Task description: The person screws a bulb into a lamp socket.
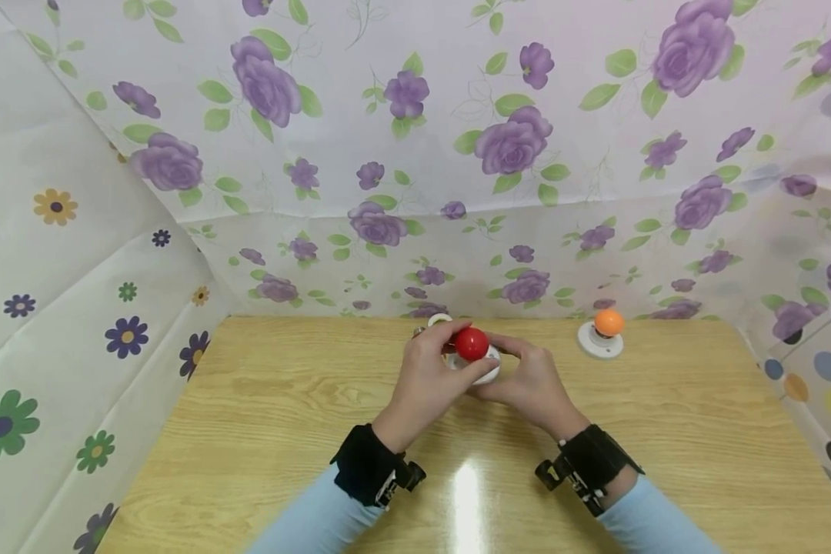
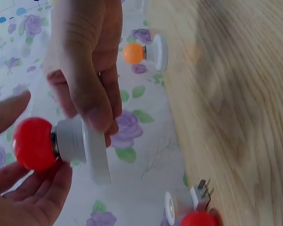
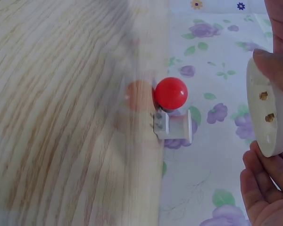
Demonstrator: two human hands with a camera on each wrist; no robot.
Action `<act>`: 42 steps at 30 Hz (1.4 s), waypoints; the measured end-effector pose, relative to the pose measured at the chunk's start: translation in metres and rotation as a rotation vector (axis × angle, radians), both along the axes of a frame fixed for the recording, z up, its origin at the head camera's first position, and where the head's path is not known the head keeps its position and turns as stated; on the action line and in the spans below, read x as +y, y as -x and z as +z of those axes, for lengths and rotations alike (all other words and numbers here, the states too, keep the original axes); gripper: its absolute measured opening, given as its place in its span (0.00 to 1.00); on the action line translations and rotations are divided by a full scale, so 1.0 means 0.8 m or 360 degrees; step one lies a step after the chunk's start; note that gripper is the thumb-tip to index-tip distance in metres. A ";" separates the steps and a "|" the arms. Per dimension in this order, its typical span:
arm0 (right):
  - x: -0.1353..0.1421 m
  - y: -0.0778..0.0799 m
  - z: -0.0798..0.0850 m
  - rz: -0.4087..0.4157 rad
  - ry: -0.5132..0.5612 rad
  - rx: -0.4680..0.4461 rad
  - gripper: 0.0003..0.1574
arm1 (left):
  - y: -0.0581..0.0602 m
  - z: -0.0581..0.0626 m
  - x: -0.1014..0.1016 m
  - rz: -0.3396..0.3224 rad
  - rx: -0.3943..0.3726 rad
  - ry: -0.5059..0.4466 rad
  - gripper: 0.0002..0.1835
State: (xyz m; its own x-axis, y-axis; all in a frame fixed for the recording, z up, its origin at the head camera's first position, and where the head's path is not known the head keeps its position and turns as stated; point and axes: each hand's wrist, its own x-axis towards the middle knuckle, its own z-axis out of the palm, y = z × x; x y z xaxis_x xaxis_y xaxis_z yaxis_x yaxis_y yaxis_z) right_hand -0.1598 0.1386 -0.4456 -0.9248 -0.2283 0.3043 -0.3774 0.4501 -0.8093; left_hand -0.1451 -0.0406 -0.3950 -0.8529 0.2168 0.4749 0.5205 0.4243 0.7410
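Both hands hold one assembly above the table: a glossy red light bulb (image 1: pixel 472 344) in a round white lamp socket (image 2: pixel 71 141). My left hand (image 1: pixel 425 373) is around the bulb, its fingers curled against it; in the left wrist view the thumb looks slightly apart from it. My right hand (image 1: pixel 533 381) grips the socket by its broad base, thumb pressed on the flange. Tilted on edge in the right wrist view, the socket base (image 3: pixel 264 113) shows two brass screws underneath. The bulb's metal neck (image 2: pixel 54 142) is partly visible at the socket mouth.
An orange bulb (image 1: pixel 609 322) stands in another white socket (image 1: pixel 600 343) at the table's back right. Behind my left hand, near the back edge, lie a second red bulb (image 3: pixel 171 93) and a white pronged plug socket (image 3: pixel 174 126). A flowered sheet (image 1: pixel 429 192) rises behind the table.
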 end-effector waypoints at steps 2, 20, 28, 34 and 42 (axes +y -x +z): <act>-0.002 0.000 0.000 -0.0011 -0.0001 0.0015 0.46 | -0.001 -0.001 0.003 0.0060 0.0019 -0.0037 0.28; -0.009 -0.002 -0.005 -0.0095 0.0029 0.0146 0.46 | -0.004 -0.002 0.008 0.0216 0.0052 -0.0085 0.24; -0.005 -0.001 -0.004 -0.0063 -0.0014 0.0183 0.43 | 0.000 0.005 -0.002 -0.0019 0.0024 0.0018 0.23; -0.001 0.001 -0.002 -0.0006 -0.0068 0.0196 0.41 | 0.005 0.015 -0.013 -0.0185 -0.0088 0.0158 0.21; 0.000 0.000 -0.001 -0.0018 -0.0025 0.0176 0.42 | 0.008 0.009 -0.013 -0.0200 -0.0081 0.0059 0.26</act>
